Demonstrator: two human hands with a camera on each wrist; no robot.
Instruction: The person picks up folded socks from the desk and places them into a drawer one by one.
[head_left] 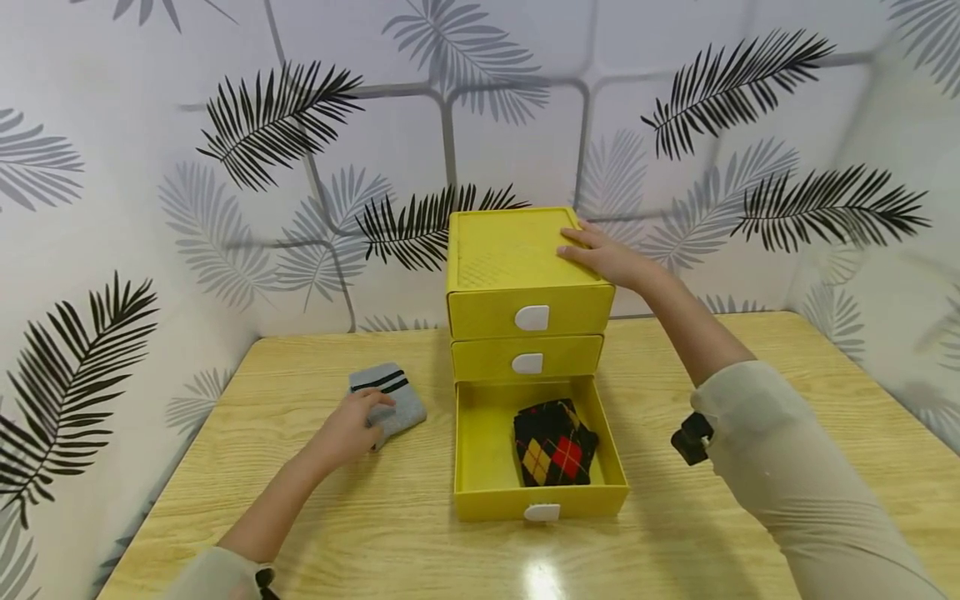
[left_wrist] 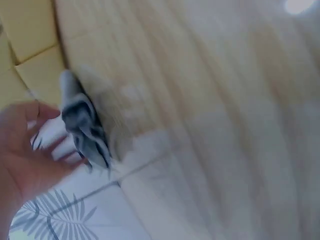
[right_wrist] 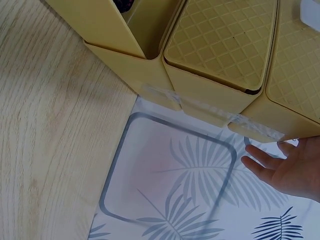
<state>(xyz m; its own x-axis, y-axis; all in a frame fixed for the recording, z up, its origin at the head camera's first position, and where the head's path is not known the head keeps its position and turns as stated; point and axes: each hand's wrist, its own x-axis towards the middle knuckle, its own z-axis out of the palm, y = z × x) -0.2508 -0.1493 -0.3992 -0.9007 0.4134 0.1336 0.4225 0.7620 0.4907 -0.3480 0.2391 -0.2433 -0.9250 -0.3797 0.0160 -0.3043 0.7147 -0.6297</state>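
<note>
A folded grey sock (head_left: 405, 404) with two black stripes lies on the table, left of a yellow three-drawer unit (head_left: 525, 250). My left hand (head_left: 352, 429) reaches over its near left part, fingertips touching the fabric. In the left wrist view the sock (left_wrist: 82, 120) is blurred, with spread fingers (left_wrist: 55, 150) right at its side. My right hand (head_left: 607, 257) rests on the unit's top right edge, fingers extended. The bottom drawer (head_left: 483, 442) is pulled out and holds a folded black argyle sock (head_left: 555, 446) with red and yellow diamonds.
The upper two drawers, with white handles (head_left: 532, 317), are closed. A patterned wall (head_left: 390, 150) with leaf prints stands close behind the wooden table (head_left: 405, 542). In the right wrist view, clear tape (right_wrist: 210, 110) runs along the unit's side.
</note>
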